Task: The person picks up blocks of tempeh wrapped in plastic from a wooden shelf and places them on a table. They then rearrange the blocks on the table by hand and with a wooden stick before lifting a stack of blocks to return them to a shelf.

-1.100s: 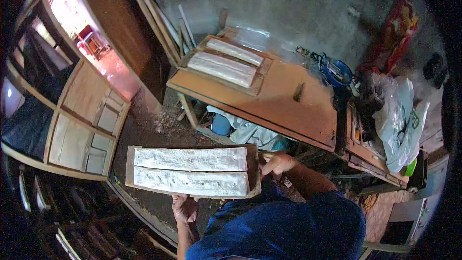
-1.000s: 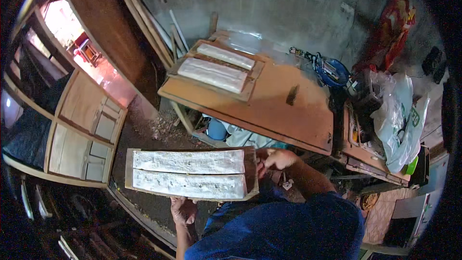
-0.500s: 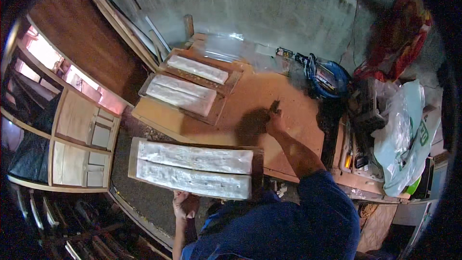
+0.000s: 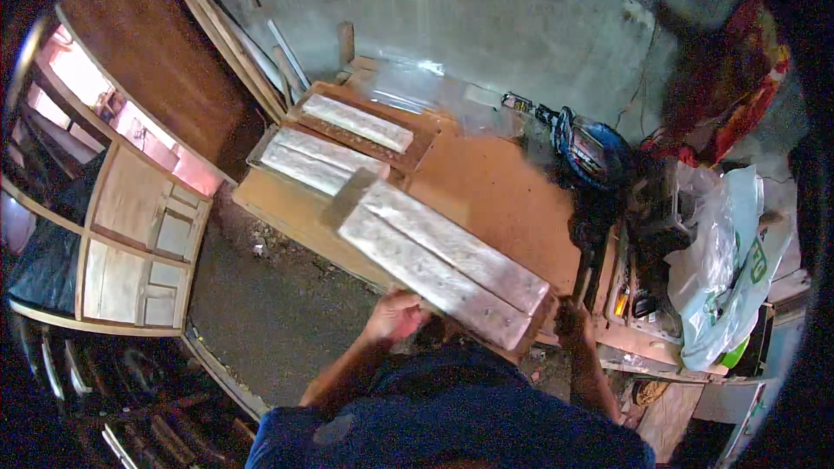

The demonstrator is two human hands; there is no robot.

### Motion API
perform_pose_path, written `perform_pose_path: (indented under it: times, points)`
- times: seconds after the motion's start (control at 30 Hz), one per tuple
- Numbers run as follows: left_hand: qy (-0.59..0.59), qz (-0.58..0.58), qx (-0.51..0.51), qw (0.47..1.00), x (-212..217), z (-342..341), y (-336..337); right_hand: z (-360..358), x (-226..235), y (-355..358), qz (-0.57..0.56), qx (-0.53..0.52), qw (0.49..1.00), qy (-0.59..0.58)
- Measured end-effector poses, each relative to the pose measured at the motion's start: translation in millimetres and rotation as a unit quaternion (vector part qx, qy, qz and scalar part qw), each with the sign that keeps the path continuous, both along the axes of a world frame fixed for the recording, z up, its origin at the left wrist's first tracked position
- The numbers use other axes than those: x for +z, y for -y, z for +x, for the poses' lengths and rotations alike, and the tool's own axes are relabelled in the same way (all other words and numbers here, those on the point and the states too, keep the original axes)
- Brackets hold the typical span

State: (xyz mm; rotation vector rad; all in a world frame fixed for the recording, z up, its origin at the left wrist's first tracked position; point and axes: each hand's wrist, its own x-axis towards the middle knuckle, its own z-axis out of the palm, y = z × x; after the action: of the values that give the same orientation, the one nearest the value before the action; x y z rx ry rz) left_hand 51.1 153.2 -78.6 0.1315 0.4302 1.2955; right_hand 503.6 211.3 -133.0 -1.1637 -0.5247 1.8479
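- Two white strips (image 4: 430, 271) on one board (image 4: 352, 195), between two hands.
- Left hand (image 4: 395, 317) holds the near edge.
- Right hand (image 4: 573, 323) by the right end; too dark to tell its grip.

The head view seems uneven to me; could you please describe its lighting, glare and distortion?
In the head view, the doorway at left is washed out; glare streaks the clear plastic by the wall; the right hand is dark and soft, its grip unclear; the pale panel looks bowed, and the picture's rim fades to black.
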Motion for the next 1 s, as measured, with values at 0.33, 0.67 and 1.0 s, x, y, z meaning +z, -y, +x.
perform_pose_path:
  times: [0.33,0.67,1.0]
  points:
    - [-0.052,-0.086,-0.135,0.986,-51.3,63.7,-84.8,-30.4,24.4,90.1,-0.037,-0.159,0.984,-0.07]
    - [-0.019,-0.093,-0.157,0.983,-128.0,84.7,-136.0,-72.6,51.5,57.0,0.041,-0.16,0.981,0.105]
    - [-0.185,-0.157,-0.206,0.948,-119.4,61.0,-139.3,-41.4,-29.3,-10.7,0.07,-0.17,0.951,0.248]
